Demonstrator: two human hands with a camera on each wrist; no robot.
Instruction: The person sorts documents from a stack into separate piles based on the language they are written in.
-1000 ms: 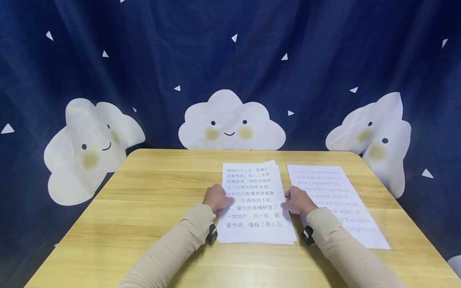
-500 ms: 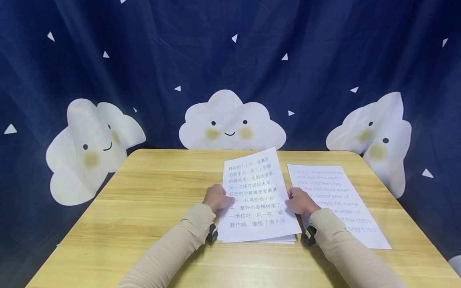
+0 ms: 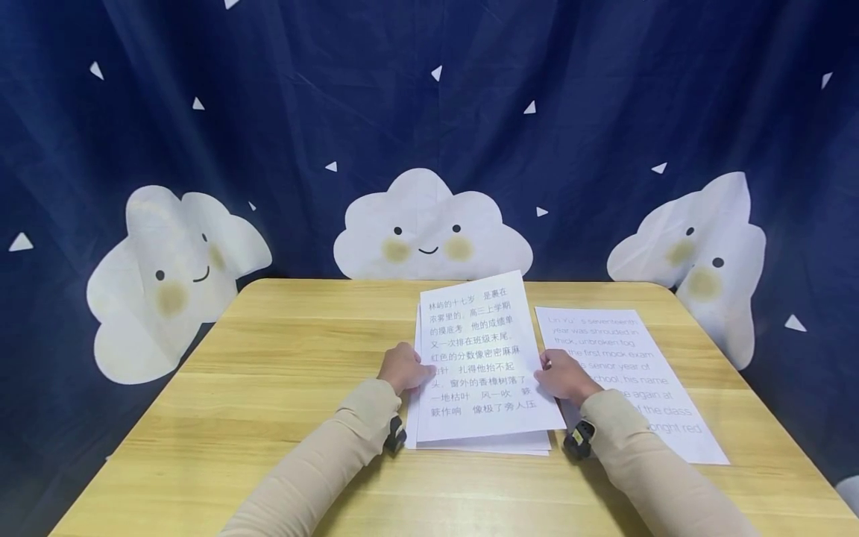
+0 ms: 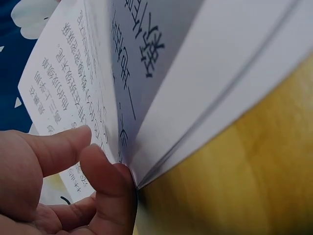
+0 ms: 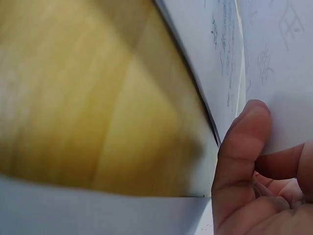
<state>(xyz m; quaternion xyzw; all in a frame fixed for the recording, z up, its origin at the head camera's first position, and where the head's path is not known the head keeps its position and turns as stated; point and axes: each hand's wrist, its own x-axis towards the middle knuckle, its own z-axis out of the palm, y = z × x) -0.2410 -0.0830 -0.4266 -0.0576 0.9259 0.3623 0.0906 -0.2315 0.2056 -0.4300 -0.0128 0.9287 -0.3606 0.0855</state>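
Observation:
A printed sheet of paper (image 3: pixel 479 350) with Chinese text is raised off a paper stack (image 3: pixel 523 445), whose lower edges show beneath it. Its far right corner stands highest, overlapping the cloud on the backdrop. My left hand (image 3: pixel 405 368) holds the left edge, thumb on the printed side. In the left wrist view, its curled fingers (image 4: pixel 115 196) sit right where the pages meet. On the opposite side, my right hand (image 3: pixel 564 374) pinches the sheet's right edge. The right wrist view shows the paper between thumb and finger, with more pages fanned below.
To the right lies another sheet (image 3: pixel 644 365) with English text, partly hidden by the right hand and sleeve. All of it rests on a wooden table (image 3: pixel 302 335). A dark blue curtain (image 3: pixel 429 112) with smiling clouds hangs behind the far edge.
The top sheet has come up off the stack, its far edge rising and its near edge lifting and shifting right. My right hand moved slightly right with it; the left stayed in place.

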